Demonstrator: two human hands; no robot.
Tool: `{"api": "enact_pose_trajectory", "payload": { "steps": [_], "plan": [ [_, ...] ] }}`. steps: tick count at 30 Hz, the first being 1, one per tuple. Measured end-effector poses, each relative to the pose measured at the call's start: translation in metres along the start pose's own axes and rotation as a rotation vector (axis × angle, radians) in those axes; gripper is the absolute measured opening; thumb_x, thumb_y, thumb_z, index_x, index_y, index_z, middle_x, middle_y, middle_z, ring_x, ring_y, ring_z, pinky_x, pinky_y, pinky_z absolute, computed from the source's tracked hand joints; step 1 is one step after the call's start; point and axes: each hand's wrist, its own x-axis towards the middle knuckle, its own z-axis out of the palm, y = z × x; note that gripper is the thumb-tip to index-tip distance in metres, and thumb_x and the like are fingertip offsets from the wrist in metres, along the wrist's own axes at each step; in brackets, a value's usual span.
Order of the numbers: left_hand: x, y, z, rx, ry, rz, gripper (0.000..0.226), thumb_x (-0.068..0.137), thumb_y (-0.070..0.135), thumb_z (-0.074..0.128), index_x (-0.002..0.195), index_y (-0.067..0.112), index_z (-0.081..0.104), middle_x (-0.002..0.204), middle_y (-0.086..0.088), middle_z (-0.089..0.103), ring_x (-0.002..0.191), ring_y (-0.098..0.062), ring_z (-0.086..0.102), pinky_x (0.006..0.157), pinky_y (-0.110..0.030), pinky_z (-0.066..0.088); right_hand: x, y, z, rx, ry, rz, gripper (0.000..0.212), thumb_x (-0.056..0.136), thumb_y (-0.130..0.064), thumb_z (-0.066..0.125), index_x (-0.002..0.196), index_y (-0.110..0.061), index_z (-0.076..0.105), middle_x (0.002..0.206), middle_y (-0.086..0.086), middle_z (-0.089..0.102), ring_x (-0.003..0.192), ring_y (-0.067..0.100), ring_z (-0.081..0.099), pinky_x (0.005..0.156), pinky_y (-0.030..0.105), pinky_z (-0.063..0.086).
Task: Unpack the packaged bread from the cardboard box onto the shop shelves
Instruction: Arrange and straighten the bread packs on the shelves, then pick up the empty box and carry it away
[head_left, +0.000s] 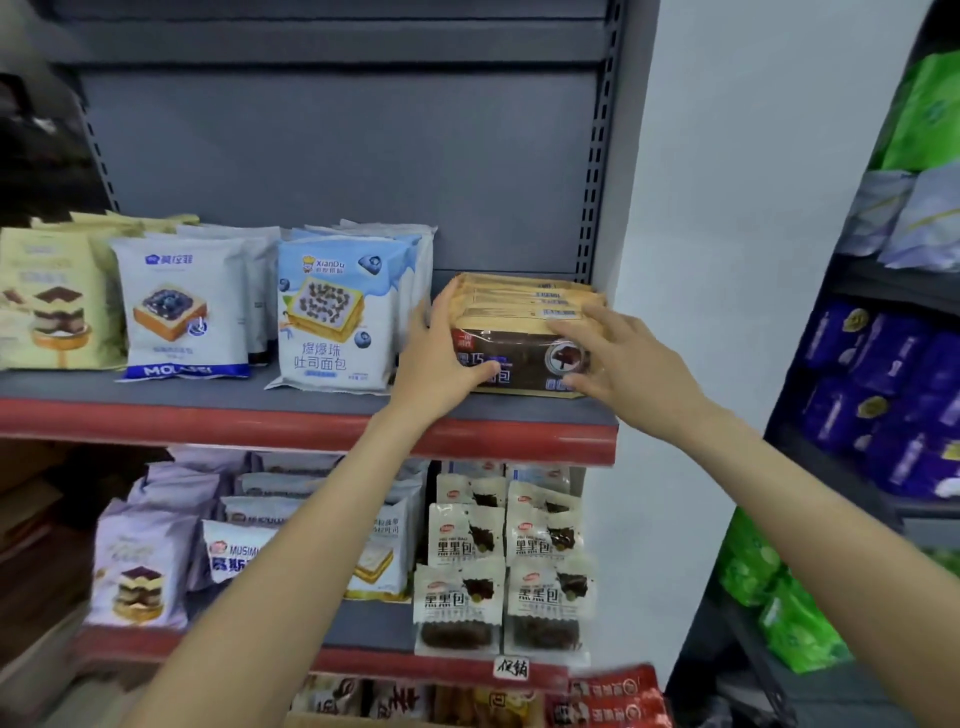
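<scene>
Holding: my two hands bracket a stack of brown bread packs (524, 332) at the right end of the upper shelf (311, 415).
Left hand (441, 358): its grip is on the stack's left side, thumb curled across the front face, fingers behind the left edge.
Right hand (623, 358): fingers spread and fairly straight, laid over the stack's front right corner; a released grip, touching rather than clasping.
Stack: several flat packs standing on edge one behind another, tan top edges showing, dark brown front with a cake picture; it rests on the shelf near the right upright.
Neighbour, left: blue-and-white toast packs (337, 322) stand just beside my left hand.
Further left: white blueberry toast packs (182, 312), then cream-coloured layered cake packs (47, 306), all upright in rows on the same shelf.
Lower shelf (363, 660): small white packs of dark buns (504, 561) sit below the stack; pale lilac cake packs (140, 566) stand to their left, partly hidden by my left forearm.
Bottom edge: red packs (608, 696), blurred.
Right side: another rack with purple bags (883, 395) and green bags (779, 608), well apart from the stack.
</scene>
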Motion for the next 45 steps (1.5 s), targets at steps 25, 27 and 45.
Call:
{"api": "enact_pose_trajectory", "payload": {
  "steps": [25, 27, 45],
  "plan": [
    [-0.112, 0.014, -0.075, -0.132, 0.33, 0.059, 0.016, 0.093, 0.042, 0.05, 0.101, 0.036, 0.062, 0.083, 0.017, 0.069, 0.072, -0.004, 0.06, 0.063, -0.027, 0.046, -0.085, -0.099, -0.011, -0.079, 0.87, -0.072, 0.018, 0.092, -0.026, 0.058, 0.1, -0.014, 0.069, 0.102, 0.001, 0.069, 0.104, 0.027, 0.055, 0.09, 0.044, 0.044],
    [-0.145, -0.004, -0.085, -0.247, 0.346, 0.004, 0.015, 0.093, 0.041, 0.049, 0.089, 0.036, 0.062, 0.071, 0.018, 0.068, 0.07, -0.003, 0.063, 0.067, -0.029, 0.05, -0.114, -0.131, -0.003, -0.112, 0.92, -0.059, 0.016, 0.092, -0.023, 0.059, 0.096, -0.012, 0.07, 0.091, 0.001, 0.07, 0.09, 0.025, 0.057, 0.078, 0.035, 0.044],
    [-0.538, -0.196, -0.128, -0.331, -0.307, -0.958, 0.012, 0.092, 0.022, 0.057, 0.086, 0.03, 0.064, 0.094, 0.009, 0.066, 0.087, -0.011, 0.063, 0.084, -0.028, 0.048, -0.498, -0.304, 0.145, 0.838, -0.441, 1.074, 0.015, 0.09, -0.012, 0.059, 0.102, -0.018, 0.065, 0.097, 0.005, 0.066, 0.098, 0.02, 0.061, 0.084, 0.029, 0.043]
  ]
}}
